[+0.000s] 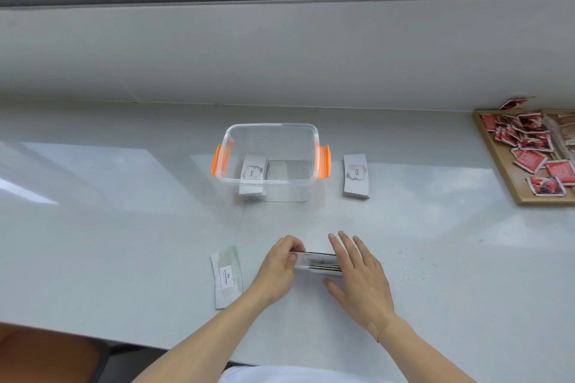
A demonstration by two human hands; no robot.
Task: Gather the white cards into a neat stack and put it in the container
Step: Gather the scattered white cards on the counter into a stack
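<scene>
Head view: left hand (278,264) pinches one end of a small stack of white paper cards (316,263); right hand (357,274), fingers spread, presses the other end. Its long axis runs left-right on the pale countertop (124,227). A clear plastic container with orange latches (270,127) lies straight ahead, about equally near both hands.

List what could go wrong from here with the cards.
The stack of cards is only pinched between the left hand and right hand, so it could splay when lifted. Two stacks, one beside the container at and one at, might get left out.
</scene>
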